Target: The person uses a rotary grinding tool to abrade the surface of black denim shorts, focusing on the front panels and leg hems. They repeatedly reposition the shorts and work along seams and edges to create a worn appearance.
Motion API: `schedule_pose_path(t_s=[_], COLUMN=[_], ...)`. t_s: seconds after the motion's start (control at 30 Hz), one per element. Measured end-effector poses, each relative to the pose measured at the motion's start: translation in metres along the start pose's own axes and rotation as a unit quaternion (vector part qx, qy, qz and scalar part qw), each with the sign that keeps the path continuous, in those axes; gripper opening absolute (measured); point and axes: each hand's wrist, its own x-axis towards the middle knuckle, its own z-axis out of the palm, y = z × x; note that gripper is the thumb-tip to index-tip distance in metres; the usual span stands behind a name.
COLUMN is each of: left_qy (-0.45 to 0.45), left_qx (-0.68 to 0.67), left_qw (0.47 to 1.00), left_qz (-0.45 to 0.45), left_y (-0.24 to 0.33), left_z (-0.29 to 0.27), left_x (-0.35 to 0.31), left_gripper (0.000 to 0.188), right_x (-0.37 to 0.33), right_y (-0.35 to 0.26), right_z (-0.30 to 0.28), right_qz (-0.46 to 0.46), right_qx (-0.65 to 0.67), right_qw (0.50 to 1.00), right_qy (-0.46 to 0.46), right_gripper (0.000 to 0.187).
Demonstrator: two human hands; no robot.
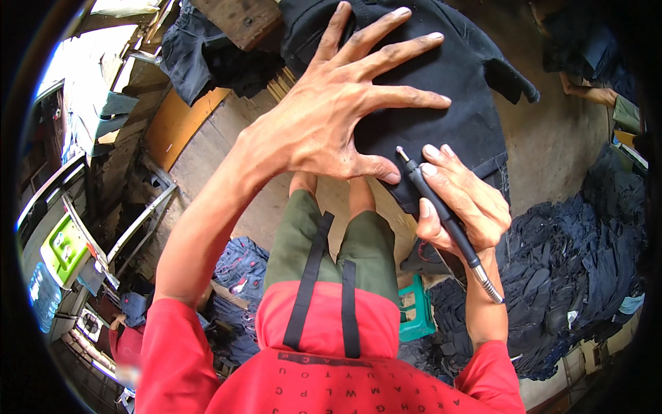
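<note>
A black denim garment (455, 90), frayed along some edges, is spread out in front of me. My left hand (338, 103) rests on it with all fingers spread wide. In my right hand (469, 200) is a black pen-shaped rotary grinder (448, 219), gripped between thumb and fingers. Its small rounded tip points up and left, close to my left thumb and over the garment's lower part. A metal spring sleeve covers the rear end of the tool, by my right wrist. Whether the tip touches the cloth I cannot tell.
Dark denim pieces lie in a large heap (565, 276) at right. Behind my right forearm stands a green plastic stool (416, 314). Black garments (196, 58) lie at upper left beside a wooden board (238, 21). Another person's arm (592, 93) reaches in at far right.
</note>
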Motion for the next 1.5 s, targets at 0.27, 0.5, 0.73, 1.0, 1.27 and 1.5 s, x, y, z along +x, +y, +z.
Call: schedule_pose_path(t_s=[0.27,0.5,0.73,1.0,1.27,1.5], left_qy=[-0.018,-0.001,-0.004,-0.009,-0.031,-0.020], left_qx=[-0.002,0.005,0.019,0.014,-0.024,0.021], left_qw=[1.000,1.000,1.000,1.000,0.999,0.999], left_qz=[-0.022,-0.014,-0.013,-0.016,-0.030,-0.019], left_y=[0.000,0.002,-0.001,-0.003,0.004,-0.001], left_z=[0.000,0.001,0.006,0.007,-0.003,0.004], left_x=[0.000,0.002,0.001,0.001,0.002,0.002], left_gripper=[0.090,0.090,0.091,0.091,0.092,0.093], right_x=[0.001,-0.002,-0.005,-0.010,-0.015,-0.019], right_y=[0.002,0.002,0.001,0.001,0.003,0.002], right_z=[0.001,0.002,0.001,-0.001,-0.003,-0.006], right_qz=[-0.001,0.021,0.031,0.037,0.039,0.048], right_qx=[0.004,0.009,0.004,-0.002,-0.003,-0.012], right_qw=[1.000,1.000,0.999,0.999,0.999,0.998], right_qy=[-0.005,0.009,0.014,0.018,0.029,0.032], right_gripper=[0.030,0.028,0.027,0.029,0.027,0.028])
